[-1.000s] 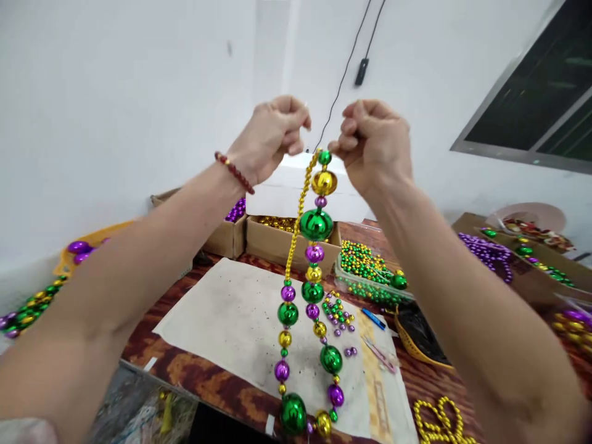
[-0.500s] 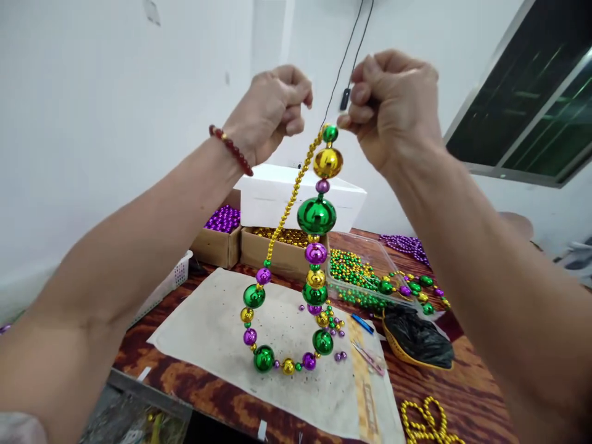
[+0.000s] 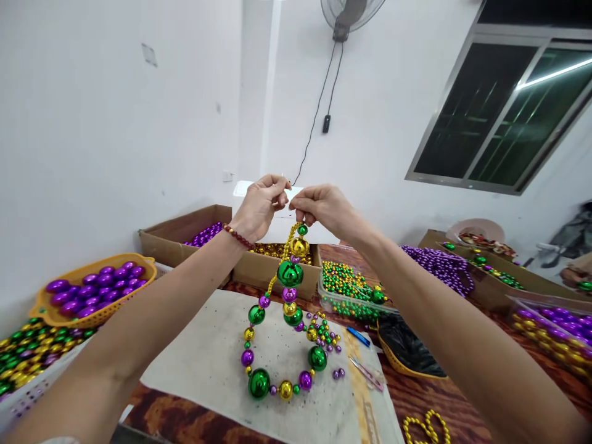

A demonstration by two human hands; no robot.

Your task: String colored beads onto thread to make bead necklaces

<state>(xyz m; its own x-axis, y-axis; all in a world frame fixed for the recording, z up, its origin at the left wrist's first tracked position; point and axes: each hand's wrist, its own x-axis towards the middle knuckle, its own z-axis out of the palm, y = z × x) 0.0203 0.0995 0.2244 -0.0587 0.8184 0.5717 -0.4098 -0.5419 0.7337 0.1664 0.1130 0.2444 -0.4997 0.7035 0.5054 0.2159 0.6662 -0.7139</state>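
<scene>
A bead necklace [image 3: 290,274] of large shiny green, gold and purple beads, with a strand of small gold beads, hangs in a loop over the pale work sheet [image 3: 194,351]. My right hand [image 3: 326,209] is closed at its top end, fingertips just above a small green bead. Close beside it, my left hand [image 3: 261,206] is pinched shut; whatever lies between its fingertips is too fine to make out. Small loose beads [image 3: 326,333] lie on the sheet behind the necklace's right side, near a blue cutter [image 3: 358,337] and small scissors [image 3: 366,373].
Cardboard boxes of purple [image 3: 160,237] and gold beads [image 3: 277,250] stand behind the sheet. A clear tub of small beads [image 3: 346,283] and a basket lined with black plastic [image 3: 409,342] are at right. An orange basket [image 3: 150,271] holds purple beads at left. Gold strands [image 3: 428,425] lie front right.
Both hands have moved lower in view and farther out, and closer together, with the necklace hanging lower. The view has tilted up, bringing the fan and more side containers into sight.
</scene>
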